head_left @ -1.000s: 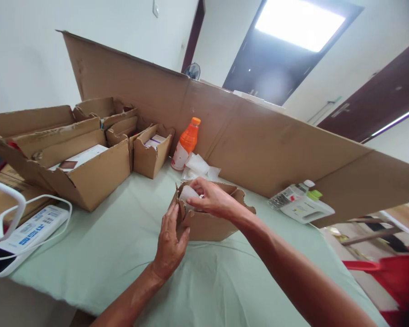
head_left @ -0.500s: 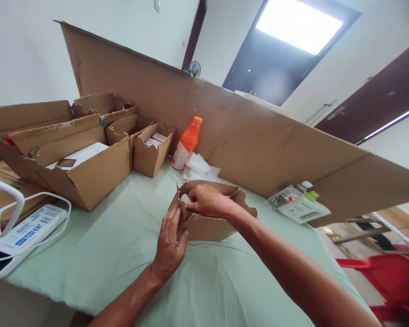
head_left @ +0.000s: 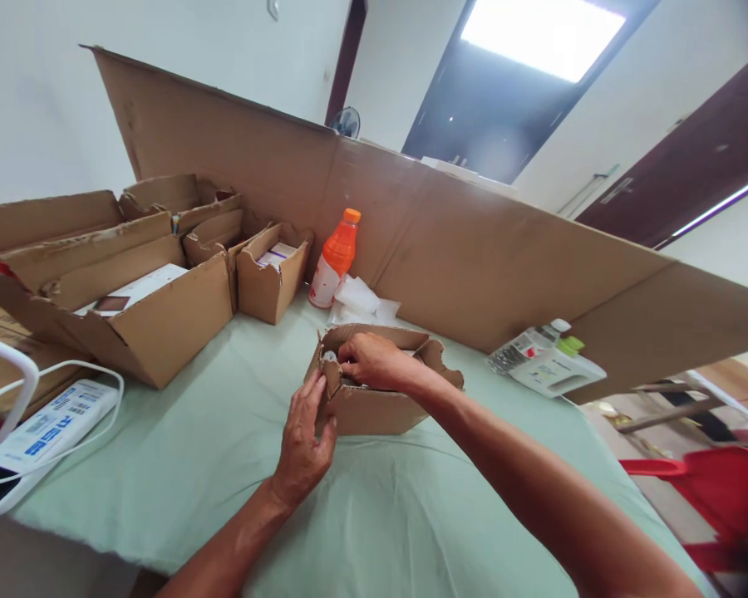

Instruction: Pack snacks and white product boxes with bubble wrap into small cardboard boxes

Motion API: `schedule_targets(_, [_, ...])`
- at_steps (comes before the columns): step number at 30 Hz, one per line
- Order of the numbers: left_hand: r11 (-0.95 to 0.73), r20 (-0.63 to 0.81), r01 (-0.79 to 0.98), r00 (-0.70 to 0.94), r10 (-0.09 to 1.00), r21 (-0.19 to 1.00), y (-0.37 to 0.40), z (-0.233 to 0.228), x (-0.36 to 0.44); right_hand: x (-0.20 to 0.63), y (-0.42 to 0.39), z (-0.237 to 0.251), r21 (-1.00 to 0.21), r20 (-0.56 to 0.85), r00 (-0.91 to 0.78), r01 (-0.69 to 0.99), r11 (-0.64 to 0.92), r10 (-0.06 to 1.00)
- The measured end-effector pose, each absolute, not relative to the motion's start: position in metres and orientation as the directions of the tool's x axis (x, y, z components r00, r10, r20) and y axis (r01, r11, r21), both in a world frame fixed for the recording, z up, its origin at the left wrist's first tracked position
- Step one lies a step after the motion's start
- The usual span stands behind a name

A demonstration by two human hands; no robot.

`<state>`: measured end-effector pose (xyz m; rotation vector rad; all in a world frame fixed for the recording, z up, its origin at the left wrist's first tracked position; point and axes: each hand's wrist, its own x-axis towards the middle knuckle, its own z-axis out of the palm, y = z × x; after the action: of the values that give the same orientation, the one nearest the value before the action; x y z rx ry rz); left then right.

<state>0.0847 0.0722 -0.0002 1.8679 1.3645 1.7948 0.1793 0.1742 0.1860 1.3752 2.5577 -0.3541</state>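
Note:
A small open cardboard box [head_left: 380, 413] stands on the green tablecloth in front of me. My left hand [head_left: 302, 440] lies along its near left corner, fingers stretched out against the cardboard and thumb apart. Over the rim, my right hand [head_left: 374, 361] reaches into the left part of the box with curled fingers. Whatever its fingertips hold is hidden by the hand and the box wall. Something whitish [head_left: 330, 356] shows just left of those fingertips, inside the box. Behind the box lie crumpled white plastic packets [head_left: 361, 301].
An orange bottle [head_left: 337, 259] stands by the tall cardboard screen [head_left: 474, 249]. Several cardboard bins [head_left: 180, 320] fill the left side. A clear bottle [head_left: 524, 345] and a white jug [head_left: 558, 371] lie at right. A white power strip [head_left: 50, 444] with a cable is at left.
The view has shifted slightly. My right hand's fingers have shifted a little inside the box, and less white shows by them. My left hand stays against the box corner.

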Motion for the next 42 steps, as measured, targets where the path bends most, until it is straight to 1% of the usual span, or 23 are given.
schedule_targets(1, [-0.55, 0.674, 0.454, -0.17, 0.719, 0.701, 0.072, 0.0, 0.084, 0.185, 0.169, 0.191, -0.18, -0.261, -0.559, 0.829, 0.529, 0.788])
schedule_targets(2, [-0.548, 0.668, 0.448, -0.167, 0.725, 0.707, 0.072, 0.0, 0.083, 0.193, 0.161, 0.197, -0.266, -0.192, -0.574, 0.811, 0.52, 0.796])
schedule_targets(4, [-0.531, 0.64, 0.425, -0.17, 0.749, 0.734, 0.072, 0.0, 0.081, 0.217, 0.141, 0.203, -0.429, 0.041, -0.532, 0.755, 0.496, 0.846])
schedule_targets(5, [-0.513, 0.617, 0.409, -0.176, 0.767, 0.754, 0.071, 0.0, 0.08, 0.234, 0.128, 0.202, -0.488, 0.185, -0.45, 0.729, 0.479, 0.874])
schedule_targets(6, [-0.491, 0.59, 0.394, -0.183, 0.786, 0.777, 0.07, 0.001, 0.078, 0.253, 0.116, 0.197, -0.535, 0.326, -0.32, 0.713, 0.453, 0.889])
schedule_targets(7, [-0.465, 0.559, 0.38, -0.189, 0.807, 0.799, 0.068, 0.001, 0.076, 0.273, 0.103, 0.188, -0.574, 0.447, -0.156, 0.705, 0.416, 0.881])
schedule_targets(8, [-0.438, 0.528, 0.367, -0.191, 0.828, 0.82, 0.066, 0.001, 0.074, 0.294, 0.092, 0.175, -0.609, 0.532, 0.016, 0.702, 0.369, 0.847])
schedule_targets(9, [-0.412, 0.495, 0.355, -0.186, 0.849, 0.839, 0.064, 0.001, 0.072, 0.314, 0.082, 0.159, -0.647, 0.58, 0.18, 0.694, 0.315, 0.794])
schedule_targets(10, [-0.387, 0.464, 0.343, -0.177, 0.868, 0.856, 0.063, 0.001, 0.069, 0.331, 0.075, 0.141, -0.689, 0.572, 0.291, 0.678, 0.257, 0.767])
schedule_targets(11, [-0.364, 0.433, 0.331, -0.166, 0.886, 0.871, 0.061, 0.001, 0.067, 0.345, 0.071, 0.122, -0.73, 0.525, 0.351, 0.654, 0.197, 0.776])
schedule_targets(12, [-0.342, 0.403, 0.316, -0.152, 0.903, 0.885, 0.06, 0.001, 0.065, 0.354, 0.069, 0.104, -0.763, 0.45, 0.359, 0.63, 0.143, 0.818])
schedule_targets(13, [-0.32, 0.373, 0.3, -0.137, 0.918, 0.899, 0.06, 0.001, 0.064, 0.358, 0.07, 0.086, -0.785, 0.36, 0.318, 0.611, 0.101, 0.877])
schedule_targets(15, [-0.278, 0.317, 0.268, -0.117, 0.941, 0.923, 0.061, 0.0, 0.064, 0.355, 0.079, 0.06, -0.805, 0.199, 0.158, 0.589, 0.07, 0.967])
schedule_targets(17, [-0.237, 0.275, 0.252, -0.126, 0.953, 0.938, 0.061, -0.001, 0.068, 0.346, 0.092, 0.047, -0.816, 0.117, 0.028, 0.572, 0.08, 0.993])
schedule_targets(19, [-0.223, 0.269, 0.266, -0.154, 0.951, 0.938, 0.056, -0.004, 0.078, 0.343, 0.102, 0.044, -0.833, 0.086, -0.017, 0.547, 0.081, 0.996])
schedule_targets(21, [-0.249, 0.305, 0.31, -0.146, 0.941, 0.918, 0.045, -0.008, 0.095, 0.353, 0.105, 0.045, -0.858, 0.071, 0.009, 0.51, 0.057, 0.997])
schedule_targets(23, [-0.304, 0.351, 0.354, -0.076, 0.933, 0.885, 0.029, -0.011, 0.119, 0.376, 0.101, 0.046, -0.895, 0.067, 0.062, 0.445, 0.032, 0.996])
schedule_targets(25, [-0.356, 0.37, 0.357, 0.033, 0.929, 0.863, 0.013, -0.011, 0.146, 0.407, 0.092, 0.046, -0.931, 0.07, 0.127, 0.364, 0.019, 0.989])
schedule_targets(28, [-0.393, 0.339, 0.305, 0.216, 0.916, 0.867, -0.007, -0.005, 0.186, 0.454, 0.07, 0.046, -0.965, 0.096, 0.239, 0.262, 0.031, 0.966])
schedule_targets(32, [-0.451, 0.324, 0.244, 0.424, 0.846, 0.858, -0.018, 0.002, 0.228, 0.5, 0.042, 0.044, -0.98, 0.114, 0.413, 0.198, 0.034, 0.904])
schedule_targets(36, [-0.492, 0.343, 0.21, 0.494, 0.799, 0.845, -0.025, -0.001, 0.257, 0.523, 0.031, 0.039, -0.98, 0.154, 0.508, 0.185, 0.067, 0.847])
schedule_targets(39, [-0.528, 0.356, 0.21, 0.533, 0.768, 0.823, -0.03, -0.004, 0.269, 0.531, 0.036, 0.037, -0.974, 0.193, 0.517, 0.207, 0.097, 0.834])
schedule_targets(42, [-0.542, 0.363, 0.217, 0.54, 0.76, 0.812, -0.031, -0.005, 0.275, 0.537, 0.042, 0.036, -0.976, 0.188, 0.518, 0.191, 0.102, 0.835])
